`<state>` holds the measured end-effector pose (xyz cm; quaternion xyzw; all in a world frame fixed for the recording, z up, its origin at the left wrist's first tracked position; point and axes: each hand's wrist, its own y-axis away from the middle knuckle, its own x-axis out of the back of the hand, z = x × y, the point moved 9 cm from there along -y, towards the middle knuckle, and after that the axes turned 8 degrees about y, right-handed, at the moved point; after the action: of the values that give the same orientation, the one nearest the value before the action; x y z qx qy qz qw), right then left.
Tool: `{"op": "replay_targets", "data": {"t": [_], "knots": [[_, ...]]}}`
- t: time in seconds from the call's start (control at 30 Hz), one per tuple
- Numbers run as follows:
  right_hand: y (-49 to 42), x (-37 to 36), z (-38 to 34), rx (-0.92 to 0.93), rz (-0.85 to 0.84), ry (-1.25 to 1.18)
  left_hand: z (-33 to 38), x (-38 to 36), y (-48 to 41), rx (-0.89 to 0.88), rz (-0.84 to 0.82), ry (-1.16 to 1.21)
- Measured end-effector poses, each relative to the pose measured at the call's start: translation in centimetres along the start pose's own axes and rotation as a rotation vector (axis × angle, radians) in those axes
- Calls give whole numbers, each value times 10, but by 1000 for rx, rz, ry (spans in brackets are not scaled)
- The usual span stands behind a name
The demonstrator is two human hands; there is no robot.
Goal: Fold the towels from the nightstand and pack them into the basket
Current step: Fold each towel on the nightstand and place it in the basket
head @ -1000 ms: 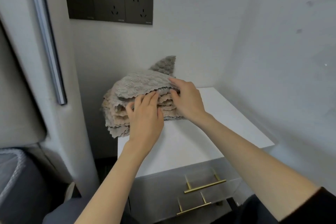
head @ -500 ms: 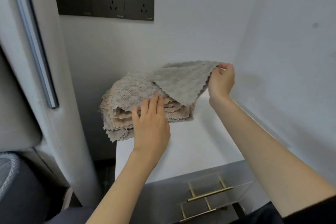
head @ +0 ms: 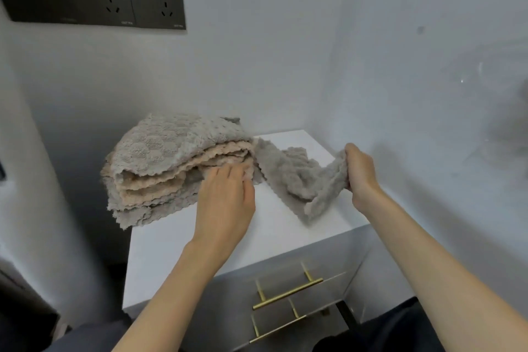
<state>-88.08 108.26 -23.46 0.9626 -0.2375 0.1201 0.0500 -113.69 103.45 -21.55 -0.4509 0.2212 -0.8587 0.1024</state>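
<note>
softness is our first judgement: the grey scallop-edged fleece towel [head: 297,180], right of centre, sags and bunches, so we take it as light, limp and unlikely to slip. it wants a pinch at two corners, not mid-cloth. its near end trails on the white nightstand top [head: 200,237] and its far end is bunched in our right hand [head: 360,171], fingers curled round it, wrist raised. our left hand [head: 225,203] reaches up from lower centre, fingers straight against the front of the stack of grey and beige towels [head: 171,163] at centre left, grasping nothing. we see no basket.
</note>
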Motion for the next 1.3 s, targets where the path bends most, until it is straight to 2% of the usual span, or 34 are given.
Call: {"op": "replay_targets", "data": {"t": [0.13, 0.23, 0.3, 0.4, 0.5, 0.53, 0.6, 0.67, 0.77, 0.9, 1.07, 1.3], "knots": [[16, -14, -4, 238, -316, 482, -1, -35, 3, 103, -174, 33], [28, -20, 10, 207, -558, 625, -5, -58, 4, 178, -285, 89], [30, -16, 14, 189, -603, 685, -4, -69, 2, 199, -320, 130], [21, -4, 4, 307, -448, 761, -4, -82, -5, 244, -329, 149], [7, 16, -13, 468, -73, 953, -6, -93, -13, 290, -325, 164], [4, 19, -17, 504, 8, 951, -6, -97, -15, 302, -319, 169], [-2, 10, -13, 521, -36, 874, -7, -104, -17, 306, -313, 154], [-11, -8, 3, 434, -198, 864, -5, -109, -17, 274, -308, 122], [-19, -19, 21, 288, -296, 912, -3, -115, -20, 239, -316, 101], [-26, -10, 20, 254, -295, 895, -14, -117, -22, 289, -348, 34], [-24, 34, 10, 311, -61, 929, -11, -115, -20, 263, -325, 80], [-32, 51, 30, 168, -146, 1003, -7, -115, -19, 281, -411, 83]]}}
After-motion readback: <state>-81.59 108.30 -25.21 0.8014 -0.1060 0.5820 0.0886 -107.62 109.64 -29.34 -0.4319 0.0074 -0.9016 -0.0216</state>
